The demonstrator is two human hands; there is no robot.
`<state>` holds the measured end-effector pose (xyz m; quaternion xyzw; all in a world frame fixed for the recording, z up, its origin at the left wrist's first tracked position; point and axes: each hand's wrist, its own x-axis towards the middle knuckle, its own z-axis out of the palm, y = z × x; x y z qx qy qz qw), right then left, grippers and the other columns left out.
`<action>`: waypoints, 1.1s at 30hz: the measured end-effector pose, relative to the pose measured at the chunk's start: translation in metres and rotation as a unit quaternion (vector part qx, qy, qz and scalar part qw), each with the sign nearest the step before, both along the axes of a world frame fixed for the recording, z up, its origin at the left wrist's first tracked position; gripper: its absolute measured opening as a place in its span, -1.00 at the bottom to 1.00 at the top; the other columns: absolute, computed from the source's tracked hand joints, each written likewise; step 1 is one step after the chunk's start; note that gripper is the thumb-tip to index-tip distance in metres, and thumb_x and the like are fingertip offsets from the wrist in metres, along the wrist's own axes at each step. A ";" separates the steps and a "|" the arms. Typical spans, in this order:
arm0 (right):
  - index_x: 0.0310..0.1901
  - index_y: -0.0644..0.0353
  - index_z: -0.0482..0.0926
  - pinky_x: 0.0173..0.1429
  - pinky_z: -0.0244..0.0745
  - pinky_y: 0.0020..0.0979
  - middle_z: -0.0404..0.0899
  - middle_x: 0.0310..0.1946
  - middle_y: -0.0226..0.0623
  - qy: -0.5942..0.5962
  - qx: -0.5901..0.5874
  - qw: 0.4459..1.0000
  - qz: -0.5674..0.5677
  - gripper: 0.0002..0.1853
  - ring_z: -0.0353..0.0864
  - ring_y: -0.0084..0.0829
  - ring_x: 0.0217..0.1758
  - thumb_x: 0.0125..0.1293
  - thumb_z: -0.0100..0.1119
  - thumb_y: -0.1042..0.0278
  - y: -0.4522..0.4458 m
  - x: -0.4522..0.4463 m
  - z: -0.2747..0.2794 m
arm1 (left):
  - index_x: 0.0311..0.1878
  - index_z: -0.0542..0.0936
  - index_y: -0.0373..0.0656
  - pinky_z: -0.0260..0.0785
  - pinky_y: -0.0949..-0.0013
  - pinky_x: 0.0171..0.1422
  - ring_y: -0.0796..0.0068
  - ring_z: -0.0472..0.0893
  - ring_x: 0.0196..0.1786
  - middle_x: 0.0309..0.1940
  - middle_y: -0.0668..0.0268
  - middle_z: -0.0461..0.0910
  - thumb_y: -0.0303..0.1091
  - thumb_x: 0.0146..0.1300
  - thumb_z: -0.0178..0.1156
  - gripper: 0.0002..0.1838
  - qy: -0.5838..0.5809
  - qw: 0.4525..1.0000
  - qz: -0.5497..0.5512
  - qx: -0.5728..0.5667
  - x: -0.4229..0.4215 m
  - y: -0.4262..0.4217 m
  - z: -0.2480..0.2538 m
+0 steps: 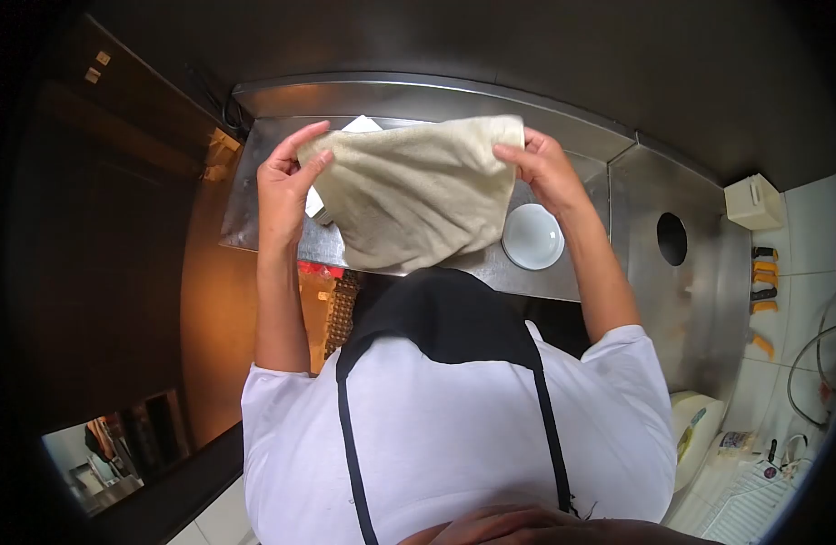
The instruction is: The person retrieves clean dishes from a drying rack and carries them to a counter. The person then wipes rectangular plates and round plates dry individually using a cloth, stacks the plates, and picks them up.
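Note:
A beige cloth (418,195) is spread between my two hands above the steel counter, its lower edge hanging in loose folds. My left hand (286,182) grips the upper left corner between thumb and fingers. At the upper right corner, my right hand (545,171) pinches the fabric, thumb in front and fingers behind. Just below my right wrist a white bowl (532,238) rests on the counter. Partly hidden behind the cloth lies a white, flat-sided object (362,124); its kind cannot be made out.
The steel counter (477,268) has a raised back edge. To the right, another steel surface has a round dark hole (671,239). Yellow- and black-handled tools (764,268) line the tiled wall near a white container (754,202). Egg trays (343,309) sit below at left.

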<state>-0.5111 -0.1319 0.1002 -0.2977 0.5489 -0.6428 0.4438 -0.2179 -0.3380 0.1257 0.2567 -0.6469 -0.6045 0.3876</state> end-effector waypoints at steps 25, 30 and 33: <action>0.50 0.33 0.34 0.60 0.35 -0.19 0.48 0.48 -0.15 -0.185 -0.196 0.962 0.045 -0.36 0.45 -0.26 0.55 0.64 0.09 -0.02 -0.020 -0.041 0.038 | 0.68 0.13 -0.21 0.22 0.08 0.68 0.18 0.36 0.60 0.60 0.10 0.31 0.42 0.60 -0.25 -0.07 0.174 0.953 -0.128 0.212 -0.026 -0.008 0.029; 0.31 0.33 0.55 0.40 0.57 -0.26 0.70 0.17 -0.21 -0.121 -0.009 0.985 0.119 -0.51 0.71 -0.37 0.22 0.39 0.37 0.43 0.006 -0.022 -0.040 | 0.55 0.36 -0.21 0.45 0.19 0.49 0.28 0.60 0.37 0.35 0.20 0.59 -0.52 0.24 0.36 -0.22 0.043 0.917 -0.222 0.328 0.004 0.001 -0.055; 0.34 0.36 0.50 0.37 0.54 -0.31 0.69 0.17 -0.18 -0.019 -0.083 0.994 0.073 -0.35 0.71 -0.34 0.20 0.16 0.44 0.58 0.003 -0.019 0.017 | 0.41 0.49 -0.28 0.47 0.27 0.42 0.39 0.66 0.27 0.23 0.23 0.67 -0.60 0.25 0.37 -0.38 0.036 0.966 -0.194 0.164 0.011 -0.007 -0.011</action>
